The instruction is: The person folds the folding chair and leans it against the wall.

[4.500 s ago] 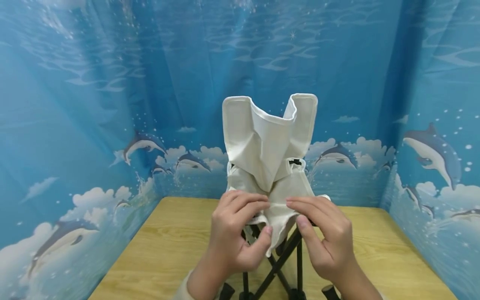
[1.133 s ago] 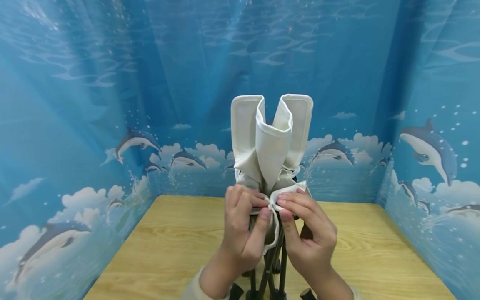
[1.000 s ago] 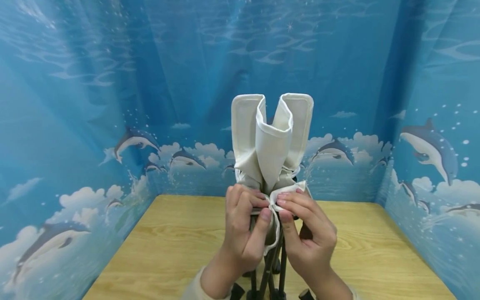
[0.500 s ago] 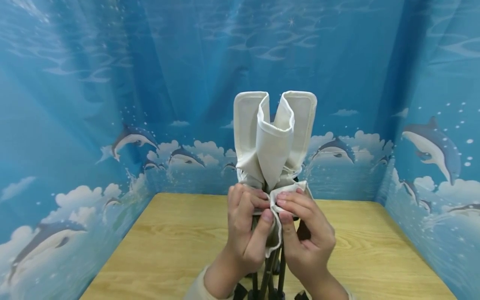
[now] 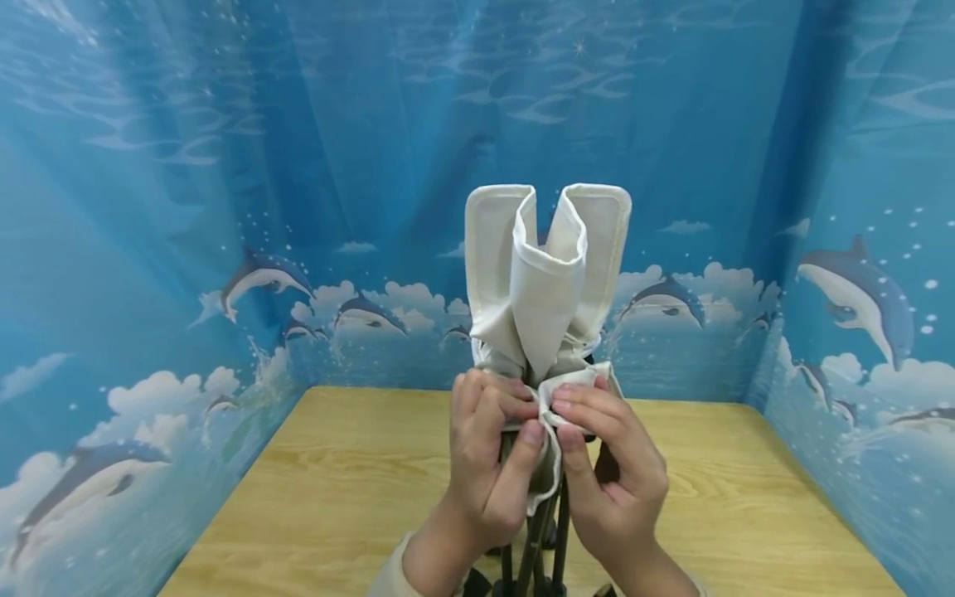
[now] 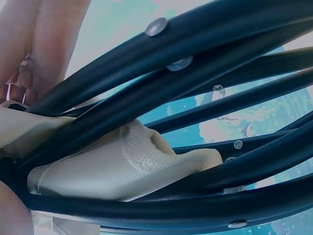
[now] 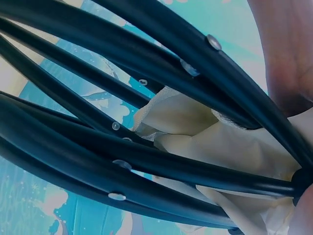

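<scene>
A small folding chair with off-white fabric [image 5: 547,303] and dark tube legs [image 5: 531,551] stands upright, gathered narrow. Its backrest rises as two flaps with a deep fold between them. My left hand [image 5: 485,456] grips the front left corner of the seat, and my right hand [image 5: 618,468] grips the front right corner. Between them the seat cloth hangs down in a fold. In the left wrist view, riveted tubes [image 6: 220,34] lie close together around bunched seat cloth [image 6: 93,171]. The right wrist view has the same tubes [image 7: 171,164] and cloth [image 7: 234,147]. Most fingertips' undersides are hidden.
The chair stands on a wood-grain table [image 5: 358,497]. Behind and at both sides hangs a blue curtain [image 5: 373,166] printed with dolphins and clouds.
Over the earlier frames both hands moved toward each other, the crossed legs drew together and the backrest folded narrower. In the last second, hands and chair have stayed nearly still.
</scene>
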### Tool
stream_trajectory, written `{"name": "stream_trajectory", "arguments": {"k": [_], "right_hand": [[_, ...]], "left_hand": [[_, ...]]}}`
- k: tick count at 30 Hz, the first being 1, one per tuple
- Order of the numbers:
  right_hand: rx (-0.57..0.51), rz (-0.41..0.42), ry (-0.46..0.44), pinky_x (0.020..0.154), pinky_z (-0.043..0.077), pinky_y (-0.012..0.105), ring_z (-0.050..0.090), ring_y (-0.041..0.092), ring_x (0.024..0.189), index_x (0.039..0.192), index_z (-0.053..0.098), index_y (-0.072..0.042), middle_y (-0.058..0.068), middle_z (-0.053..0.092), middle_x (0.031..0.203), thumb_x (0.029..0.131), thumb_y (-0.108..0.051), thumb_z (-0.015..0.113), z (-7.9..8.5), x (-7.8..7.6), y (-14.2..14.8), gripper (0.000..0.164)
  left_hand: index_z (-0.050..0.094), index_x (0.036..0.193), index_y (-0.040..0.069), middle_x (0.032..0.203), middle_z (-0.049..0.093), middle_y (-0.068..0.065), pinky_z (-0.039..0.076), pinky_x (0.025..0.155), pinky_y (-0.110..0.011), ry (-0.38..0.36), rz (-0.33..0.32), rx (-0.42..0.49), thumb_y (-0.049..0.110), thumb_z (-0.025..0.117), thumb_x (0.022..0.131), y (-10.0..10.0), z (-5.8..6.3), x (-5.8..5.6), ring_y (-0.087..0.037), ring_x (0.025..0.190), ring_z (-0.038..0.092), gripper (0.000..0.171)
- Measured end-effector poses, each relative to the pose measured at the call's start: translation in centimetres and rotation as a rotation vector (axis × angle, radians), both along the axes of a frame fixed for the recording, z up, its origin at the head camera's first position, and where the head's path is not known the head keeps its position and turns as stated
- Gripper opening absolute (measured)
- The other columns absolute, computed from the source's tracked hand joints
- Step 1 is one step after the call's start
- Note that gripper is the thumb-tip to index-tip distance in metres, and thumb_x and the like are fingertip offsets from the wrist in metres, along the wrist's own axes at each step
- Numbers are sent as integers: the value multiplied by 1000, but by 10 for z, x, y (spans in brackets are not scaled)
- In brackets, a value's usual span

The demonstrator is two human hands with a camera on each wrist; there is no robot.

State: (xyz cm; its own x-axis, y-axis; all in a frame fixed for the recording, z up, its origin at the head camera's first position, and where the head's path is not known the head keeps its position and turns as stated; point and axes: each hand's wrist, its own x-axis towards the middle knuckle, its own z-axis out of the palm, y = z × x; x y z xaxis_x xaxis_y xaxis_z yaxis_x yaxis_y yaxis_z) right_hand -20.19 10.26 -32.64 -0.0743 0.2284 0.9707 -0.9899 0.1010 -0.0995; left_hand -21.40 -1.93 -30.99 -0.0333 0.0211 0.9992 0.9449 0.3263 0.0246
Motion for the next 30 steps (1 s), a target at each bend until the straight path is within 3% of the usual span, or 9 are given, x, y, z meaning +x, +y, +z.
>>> {"name": "stream_trajectory", "arguments": {"k": [9, 17, 21, 25, 30], "right_hand": [[54, 27, 6, 126, 39, 41, 72, 22, 118, 102, 71, 18, 19, 76, 114, 98, 3, 67, -1, 0, 5, 16], [156, -32, 0, 126, 38, 41, 68, 23, 125, 108, 70, 17, 22, 73, 122, 99, -3, 67, 0, 1, 15, 23], [213, -69, 0, 128, 35, 42, 66, 24, 128, 111, 70, 16, 23, 72, 124, 101, -9, 67, 2, 2, 18, 28], [252, -101, 0, 128, 35, 43, 64, 25, 131, 113, 70, 15, 24, 71, 124, 102, -14, 68, 1, 3, 21, 32], [277, -200, -28, 126, 37, 41, 58, 30, 140, 118, 71, 12, 24, 71, 129, 103, -24, 68, -5, 6, 24, 39]], "left_hand": [[62, 93, 5, 98, 61, -10, 45, 86, -38, 9, 23, -28, 9, 53, 95, -4, 1, 1, -25, 92, 56, 10], [63, 101, 7, 104, 62, -9, 45, 85, -37, -53, 68, -106, 16, 53, 100, -13, 1, 2, -23, 94, 56, 14], [65, 103, 6, 109, 65, -11, 50, 100, -48, -71, 66, -147, 21, 51, 106, -21, 1, 4, -25, 101, 60, 21], [66, 106, 4, 113, 65, -14, 45, 112, -64, -57, 63, -162, 21, 50, 108, -27, -1, 7, -28, 108, 62, 24], [67, 109, 2, 121, 64, -18, 43, 116, -62, -55, 56, -142, 17, 52, 107, -31, -4, 11, -33, 117, 61, 22]]}}
